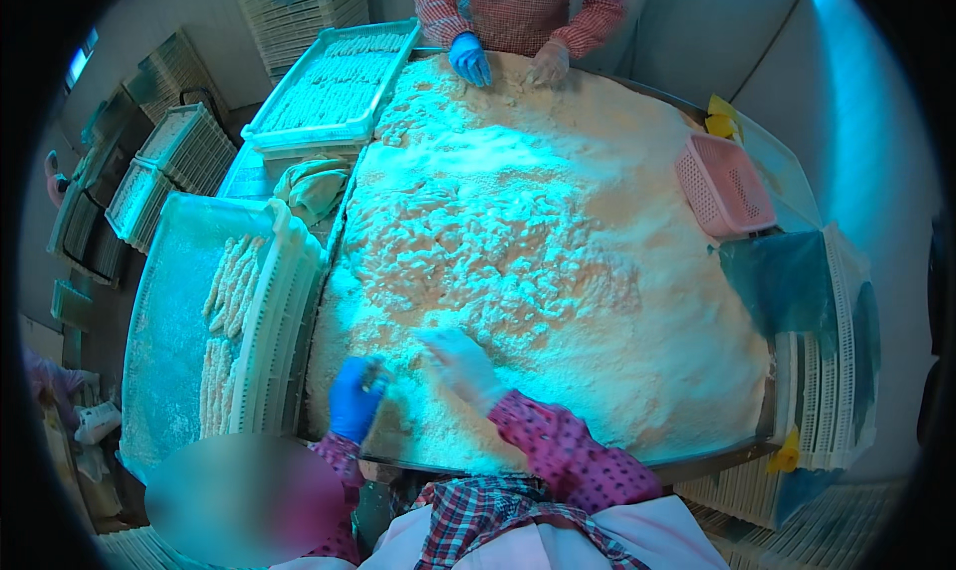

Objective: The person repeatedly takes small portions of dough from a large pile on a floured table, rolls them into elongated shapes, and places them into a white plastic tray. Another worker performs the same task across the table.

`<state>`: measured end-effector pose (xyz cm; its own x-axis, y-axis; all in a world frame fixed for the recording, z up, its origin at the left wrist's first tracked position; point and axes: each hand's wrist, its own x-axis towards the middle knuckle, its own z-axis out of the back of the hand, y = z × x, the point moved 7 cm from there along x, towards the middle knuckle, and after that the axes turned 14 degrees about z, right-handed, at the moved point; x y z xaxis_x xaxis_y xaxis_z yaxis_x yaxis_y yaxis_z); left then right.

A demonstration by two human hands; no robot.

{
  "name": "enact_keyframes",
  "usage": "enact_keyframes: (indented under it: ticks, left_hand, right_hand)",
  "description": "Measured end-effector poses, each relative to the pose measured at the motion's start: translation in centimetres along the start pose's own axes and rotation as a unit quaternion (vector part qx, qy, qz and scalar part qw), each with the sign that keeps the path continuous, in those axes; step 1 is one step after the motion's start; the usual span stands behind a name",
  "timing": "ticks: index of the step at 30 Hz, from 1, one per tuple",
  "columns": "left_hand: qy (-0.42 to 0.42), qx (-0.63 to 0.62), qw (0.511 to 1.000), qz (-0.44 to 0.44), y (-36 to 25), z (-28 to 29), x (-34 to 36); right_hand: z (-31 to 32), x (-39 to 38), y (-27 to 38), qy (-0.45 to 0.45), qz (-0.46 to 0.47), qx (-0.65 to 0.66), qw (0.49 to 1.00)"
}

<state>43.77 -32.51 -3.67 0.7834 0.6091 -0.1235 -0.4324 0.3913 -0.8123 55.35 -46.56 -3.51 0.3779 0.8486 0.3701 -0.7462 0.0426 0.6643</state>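
My left hand [356, 399], in a blue glove, is at the near left of the flour-covered table, its fingers curled in. Whatever it may hold is too small to make out. Beside it, my right hand [462, 367] in a pale, thin glove reaches over the flour [637, 371] with its fingers stretched out. Floury, lumpy pieces [458, 246] lie heaped across the middle of the table, beyond both hands. To the left, a white plastic tray [159, 301] on a stack holds two groups of long, floury strips [234, 286].
Across the table a co-worker's gloved hands [470, 60] touch the flour. A filled tray [256, 135] stands at the far left, with a crumpled cloth [312, 188] nearer. A pink basket [722, 187] and stacked trays [841, 371] line the right side.
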Motion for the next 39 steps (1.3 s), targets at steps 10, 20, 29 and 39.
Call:
enact_keyframes:
  ticks: [10,20,29,39]
  left_hand:
    - [0.166,0.086,0.956,-0.227,-4.8,-1.2,-1.1]
    - [0.075,0.175,0.978,-0.087,-3.6,-10.9,-2.7]
    - [0.163,-0.598,0.735,0.274,-2.3,-11.9,-2.2]
    - [0.232,-0.692,0.604,0.32,-2.0,-12.2,-4.8]
  right_hand:
    - [5.5,-10.5,-3.4,0.011,-0.075,-0.051,0.996]
    - [13.3,-14.6,-1.4,0.042,-0.036,-0.122,0.991]
    - [4.5,-12.2,0.7,-0.052,-0.197,-0.137,0.969]
    - [11.4,-11.6,-1.0,-0.249,-0.205,0.162,0.933]
